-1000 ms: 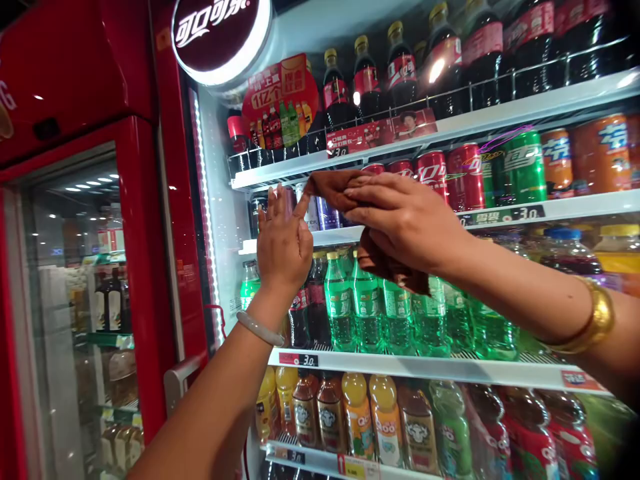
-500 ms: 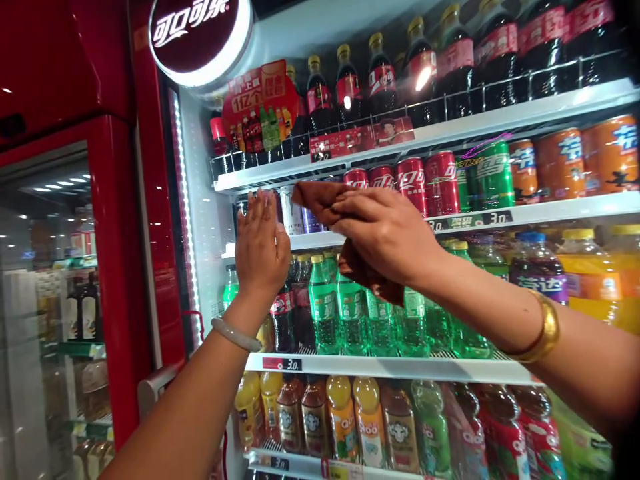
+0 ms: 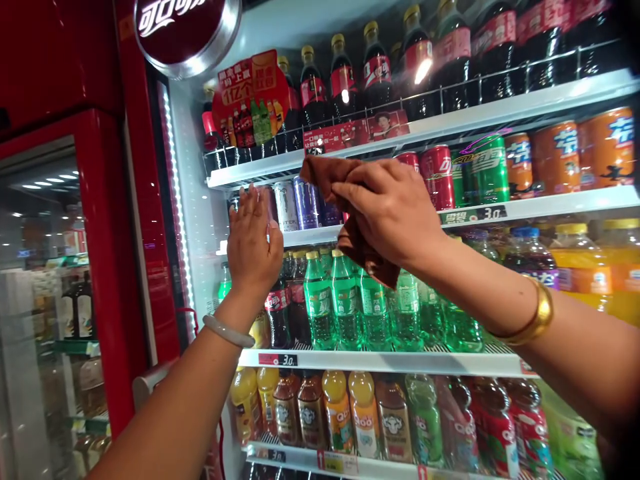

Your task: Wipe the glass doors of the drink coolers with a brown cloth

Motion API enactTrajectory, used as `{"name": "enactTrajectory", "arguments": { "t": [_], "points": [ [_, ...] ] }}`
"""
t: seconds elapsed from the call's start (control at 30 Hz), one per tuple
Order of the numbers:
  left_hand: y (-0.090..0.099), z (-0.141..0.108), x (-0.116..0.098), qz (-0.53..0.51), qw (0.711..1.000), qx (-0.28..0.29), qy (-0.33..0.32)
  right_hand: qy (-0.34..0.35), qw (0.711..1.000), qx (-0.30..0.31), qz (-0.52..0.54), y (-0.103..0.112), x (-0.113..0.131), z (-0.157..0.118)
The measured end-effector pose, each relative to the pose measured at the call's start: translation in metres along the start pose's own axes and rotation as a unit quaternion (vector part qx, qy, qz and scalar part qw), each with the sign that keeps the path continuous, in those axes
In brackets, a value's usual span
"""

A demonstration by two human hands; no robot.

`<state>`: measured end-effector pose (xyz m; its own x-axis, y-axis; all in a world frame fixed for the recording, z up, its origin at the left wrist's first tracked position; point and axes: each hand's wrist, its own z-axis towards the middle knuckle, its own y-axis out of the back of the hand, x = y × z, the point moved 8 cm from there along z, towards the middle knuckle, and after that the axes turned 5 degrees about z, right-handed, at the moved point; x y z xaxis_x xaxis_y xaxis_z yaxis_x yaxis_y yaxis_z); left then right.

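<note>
A brown cloth is gripped in my right hand, bunched under the fingers, with one part hanging below the palm. My right hand is raised in front of the can shelf of a lit drinks cooler, and a gold bracelet circles its wrist. To its left, my left hand is held up flat with its fingers stretched out, holding nothing, in front of the cooler's left side. It seems to rest on the glass. Behind the hands are silver and purple cans and green bottles.
A red door frame of a neighbouring cooler stands at the left. Dark cola bottles line the top shelf, and orange cans sit at the right. Lower down are juice bottles. A round lit sign hangs at the upper left.
My right hand and the cloth have moved up a little, uncovering more of the silver and purple cans. My left hand stays flat at nearly the same place. The whole view has shifted slightly.
</note>
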<state>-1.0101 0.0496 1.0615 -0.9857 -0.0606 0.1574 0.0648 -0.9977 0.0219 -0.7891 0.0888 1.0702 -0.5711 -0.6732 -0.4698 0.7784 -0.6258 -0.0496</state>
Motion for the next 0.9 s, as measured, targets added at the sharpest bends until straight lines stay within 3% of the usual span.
{"name": "enactTrajectory", "arguments": {
  "t": [0.07, 0.13, 0.23, 0.3, 0.4, 0.53, 0.63, 0.77, 0.83, 0.9],
  "points": [
    [0.001, 0.0, -0.001, 0.007, 1.0, 0.004, 0.006, -0.045, 0.998, -0.038, -0.008, -0.001, -0.005, 0.013],
    [0.001, 0.001, -0.002, 0.016, 1.0, 0.012, 0.013, -0.048, 0.998, -0.049, -0.016, -0.011, 0.01, 0.022],
    [0.001, 0.002, -0.003, 0.024, 0.999, 0.018, 0.014, 0.022, 1.0, 0.004, -0.014, -0.029, 0.044, 0.018],
    [0.001, 0.002, -0.003, 0.027, 0.999, 0.017, 0.013, 0.075, 0.996, 0.04, 0.0, -0.027, 0.052, 0.004],
    [0.001, 0.002, -0.004, 0.031, 0.999, 0.014, 0.011, 0.08, 0.996, 0.036, 0.005, -0.006, 0.028, -0.01],
    [0.002, 0.001, -0.006, 0.036, 0.999, 0.014, 0.01, -0.004, 1.0, -0.015, -0.011, 0.008, -0.013, 0.005],
    [0.002, 0.0, -0.007, 0.042, 0.999, 0.015, 0.008, -0.032, 0.998, -0.041, -0.031, -0.002, -0.002, 0.018],
    [0.001, -0.002, -0.007, 0.042, 0.999, 0.012, 0.006, 0.08, 0.996, 0.026, -0.019, -0.014, 0.036, 0.005],
    [0.001, -0.003, -0.009, 0.047, 0.999, 0.011, -0.003, 0.126, 0.991, 0.051, -0.006, -0.003, 0.031, -0.009],
    [0.0, -0.004, -0.019, 0.057, 0.997, 0.02, -0.046, 0.133, 0.99, 0.056, -0.006, 0.013, 0.006, -0.016]
  ]
}}
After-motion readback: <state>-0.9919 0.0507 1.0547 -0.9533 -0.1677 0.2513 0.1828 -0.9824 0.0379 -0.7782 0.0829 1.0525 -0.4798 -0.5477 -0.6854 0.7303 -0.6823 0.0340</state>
